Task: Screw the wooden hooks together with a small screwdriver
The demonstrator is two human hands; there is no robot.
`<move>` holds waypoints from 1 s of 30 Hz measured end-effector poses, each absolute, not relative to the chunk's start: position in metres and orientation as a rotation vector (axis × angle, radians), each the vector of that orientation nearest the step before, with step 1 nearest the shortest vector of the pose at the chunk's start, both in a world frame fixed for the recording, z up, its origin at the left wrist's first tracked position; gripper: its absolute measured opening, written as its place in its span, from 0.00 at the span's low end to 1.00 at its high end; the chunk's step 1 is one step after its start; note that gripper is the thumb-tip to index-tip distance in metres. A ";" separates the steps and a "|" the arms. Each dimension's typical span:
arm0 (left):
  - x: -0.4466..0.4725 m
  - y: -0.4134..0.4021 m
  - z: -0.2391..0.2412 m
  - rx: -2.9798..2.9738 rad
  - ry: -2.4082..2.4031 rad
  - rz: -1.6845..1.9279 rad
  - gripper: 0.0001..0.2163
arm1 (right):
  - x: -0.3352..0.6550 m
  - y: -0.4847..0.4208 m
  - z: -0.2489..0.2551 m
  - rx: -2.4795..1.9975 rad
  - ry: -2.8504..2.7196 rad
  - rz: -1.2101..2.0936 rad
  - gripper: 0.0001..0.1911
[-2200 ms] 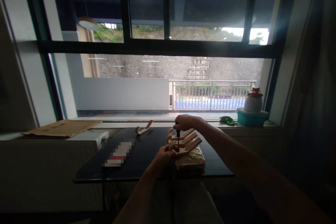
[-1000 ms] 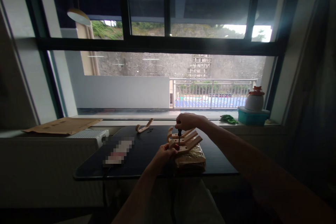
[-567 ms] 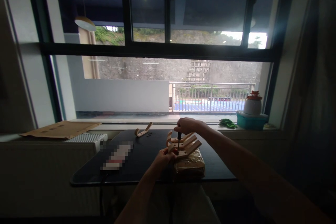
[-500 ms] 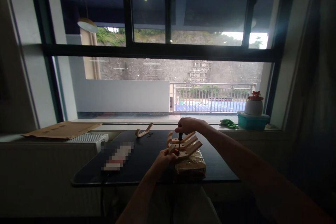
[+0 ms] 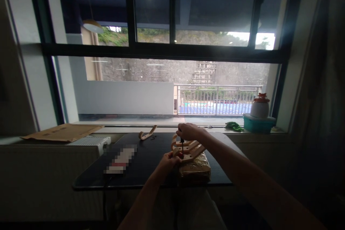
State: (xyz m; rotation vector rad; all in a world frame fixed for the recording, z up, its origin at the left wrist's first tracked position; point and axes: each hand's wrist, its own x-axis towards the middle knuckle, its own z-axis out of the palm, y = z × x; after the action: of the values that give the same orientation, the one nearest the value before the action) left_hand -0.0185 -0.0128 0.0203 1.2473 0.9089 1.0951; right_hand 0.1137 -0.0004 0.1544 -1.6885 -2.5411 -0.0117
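My right hand (image 5: 189,131) is closed around the handle of a screwdriver (image 5: 182,148), whose shaft points straight down at the nearest wooden hook (image 5: 191,156). My left hand (image 5: 170,161) grips the curved end of that hook from the left. Two more wooden hooks (image 5: 185,148) lie beside it, further back and partly behind my right arm. All three rest over a block wrapped in shiny clear plastic (image 5: 198,169). The screwdriver's tip is too small to make out. Another wooden hook (image 5: 147,134) lies apart at the table's back edge.
Small dark screws (image 5: 153,137) lie beside the separate hook on the black table (image 5: 145,165). A blurred-out object (image 5: 120,160) is at the left. On the sill are a brown envelope (image 5: 63,132), a green cloth (image 5: 234,126) and a teal box (image 5: 259,123) carrying a white jar (image 5: 260,109).
My right hand has shifted slightly left and lower with the screwdriver, and the wrist has turned. My left hand keeps its hold on the nearest hook.
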 end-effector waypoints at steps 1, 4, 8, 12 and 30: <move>-0.019 -0.013 0.020 1.247 0.900 1.091 0.09 | 0.116 0.000 0.153 -1.690 -2.529 -0.014 0.15; -0.022 -0.012 0.020 1.253 0.861 1.069 0.10 | 0.123 0.001 0.150 -1.679 -2.516 -0.018 0.15; -0.025 -0.014 0.019 1.270 0.805 1.041 0.14 | 0.128 0.001 0.147 -1.617 -2.522 -0.043 0.14; -0.024 -0.010 0.017 1.279 0.780 1.054 0.14 | 0.129 0.008 0.142 -1.539 -2.504 -0.071 0.12; -0.021 0.079 0.039 1.328 0.808 0.904 0.12 | 0.144 0.073 0.136 -1.523 -2.417 -0.094 0.11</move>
State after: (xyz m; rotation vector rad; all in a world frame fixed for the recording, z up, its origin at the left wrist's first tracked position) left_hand -0.0214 0.0790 0.0389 1.3277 0.8084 0.9035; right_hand 0.1439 0.0733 0.1364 -1.5232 -2.4172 -0.0941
